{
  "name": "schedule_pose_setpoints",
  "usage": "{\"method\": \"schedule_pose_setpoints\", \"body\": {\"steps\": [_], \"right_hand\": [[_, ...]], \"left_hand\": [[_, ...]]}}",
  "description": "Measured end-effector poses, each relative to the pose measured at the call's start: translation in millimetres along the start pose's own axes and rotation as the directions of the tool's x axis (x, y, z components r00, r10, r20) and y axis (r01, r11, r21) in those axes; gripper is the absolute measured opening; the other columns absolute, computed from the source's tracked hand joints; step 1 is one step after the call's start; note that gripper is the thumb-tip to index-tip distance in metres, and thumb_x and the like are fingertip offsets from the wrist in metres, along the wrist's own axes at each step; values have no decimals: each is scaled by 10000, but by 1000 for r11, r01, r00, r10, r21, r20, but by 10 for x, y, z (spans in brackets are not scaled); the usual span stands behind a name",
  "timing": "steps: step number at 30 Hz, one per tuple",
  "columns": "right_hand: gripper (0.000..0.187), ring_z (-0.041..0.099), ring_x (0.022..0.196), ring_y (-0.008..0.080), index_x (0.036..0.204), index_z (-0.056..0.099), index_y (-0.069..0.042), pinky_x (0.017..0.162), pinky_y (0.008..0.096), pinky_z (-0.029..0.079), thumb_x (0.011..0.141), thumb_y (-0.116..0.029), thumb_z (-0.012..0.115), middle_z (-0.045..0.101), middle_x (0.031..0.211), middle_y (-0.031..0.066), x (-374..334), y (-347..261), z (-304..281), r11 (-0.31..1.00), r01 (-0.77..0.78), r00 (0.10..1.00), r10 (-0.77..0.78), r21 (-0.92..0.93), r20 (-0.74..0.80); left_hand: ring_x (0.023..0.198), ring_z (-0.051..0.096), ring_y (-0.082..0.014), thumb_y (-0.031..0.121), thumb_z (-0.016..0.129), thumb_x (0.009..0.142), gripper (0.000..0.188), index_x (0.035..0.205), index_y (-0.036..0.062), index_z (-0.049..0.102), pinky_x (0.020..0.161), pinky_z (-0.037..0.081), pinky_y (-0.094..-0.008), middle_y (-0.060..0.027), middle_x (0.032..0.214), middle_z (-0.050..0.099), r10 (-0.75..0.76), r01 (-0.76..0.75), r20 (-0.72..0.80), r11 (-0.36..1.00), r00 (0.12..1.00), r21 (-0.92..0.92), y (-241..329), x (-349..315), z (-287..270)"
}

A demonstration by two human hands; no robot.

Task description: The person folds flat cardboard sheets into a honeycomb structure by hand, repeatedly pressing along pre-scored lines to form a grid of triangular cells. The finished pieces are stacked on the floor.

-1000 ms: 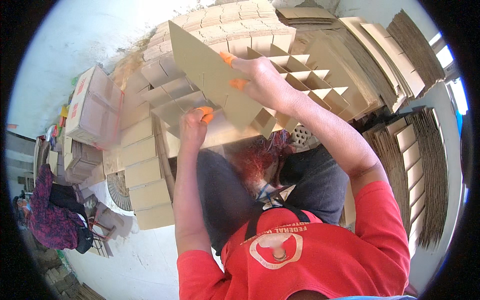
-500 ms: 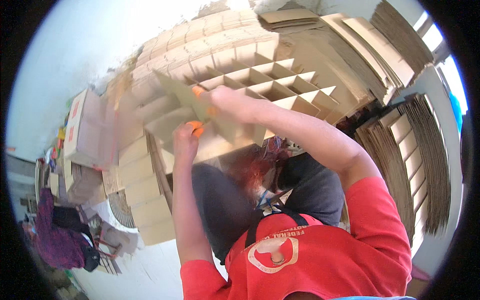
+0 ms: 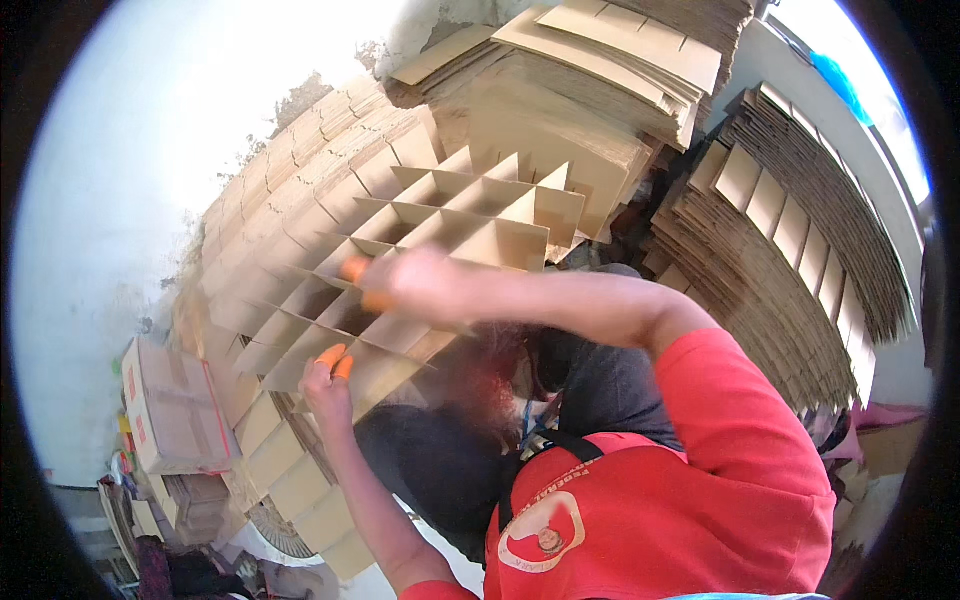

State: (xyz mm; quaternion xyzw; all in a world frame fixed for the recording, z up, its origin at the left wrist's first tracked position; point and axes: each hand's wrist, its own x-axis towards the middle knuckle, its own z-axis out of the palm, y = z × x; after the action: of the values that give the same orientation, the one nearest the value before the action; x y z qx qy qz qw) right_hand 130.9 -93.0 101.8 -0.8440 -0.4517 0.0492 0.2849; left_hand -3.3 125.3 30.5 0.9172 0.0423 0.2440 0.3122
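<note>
A cardboard divider grid (image 3: 480, 195) of interlocked tan strips lies in front of me, its cells standing upright. My left hand (image 3: 328, 385), with orange covers on its fingertips, is at the grid's near left corner, its fingers closed on the edge of a cardboard strip (image 3: 375, 370). My right hand (image 3: 410, 283) reaches across and over the middle of the grid. Orange covers show on its fingers too, but motion smears it, so its grip cannot be made out.
Behind the grid are long rows of stacked cardboard strips (image 3: 290, 180). More stacks of flat cardboard (image 3: 600, 50) and slotted strips (image 3: 770, 270) rise at the right. A taped carton (image 3: 180, 405) stands at the left. My knees (image 3: 420, 470) are below the grid's near edge.
My view has turned, so the grid appears lower and further left. The strip that was raised and tilted between my hands now sits among the grid's strips. My hands have moved apart.
</note>
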Motion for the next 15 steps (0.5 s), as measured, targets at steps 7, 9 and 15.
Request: {"method": "schedule_pose_setpoints", "body": {"steps": [7, 9, 15], "right_hand": [[399, 518, 1075, 333, 1209, 532, -58, 854, 455, 462, 829, -139, 619, 545, 1142, 145, -1212, 2160, -1124, 566, -614, 730, 145, -549, -667], [427, 496, 1103, 328, 1182, 537, -48, 870, 475, 433, 797, -170, 674, 531, 1150, 137, -1417, 2382, -1137, 528, -629, 760, 261, -571, -595], [397, 580, 1058, 359, 1114, 542, -48, 819, 475, 472, 793, -210, 709, 591, 1123, 195, -1605, 2847, -1253, 629, -595, 772, 274, -500, -574]], "left_hand": [[1027, 582, -301, 71, 808, 685, 543, 1204, 101, 653, 894, 465, -391, -137, 1079, 627, -23, 31, -39, 979, 999, 203, 125, -134, -148], [1028, 584, -299, 75, 817, 669, 551, 1197, 97, 657, 918, 449, -407, -129, 1059, 637, 3, 23, -92, 959, 996, 281, 28, -216, -189], [1009, 582, -294, 82, 843, 618, 554, 1146, 69, 678, 936, 430, -436, -128, 1000, 662, 24, 5, -85, 947, 996, 320, -209, -268, -198]]}}
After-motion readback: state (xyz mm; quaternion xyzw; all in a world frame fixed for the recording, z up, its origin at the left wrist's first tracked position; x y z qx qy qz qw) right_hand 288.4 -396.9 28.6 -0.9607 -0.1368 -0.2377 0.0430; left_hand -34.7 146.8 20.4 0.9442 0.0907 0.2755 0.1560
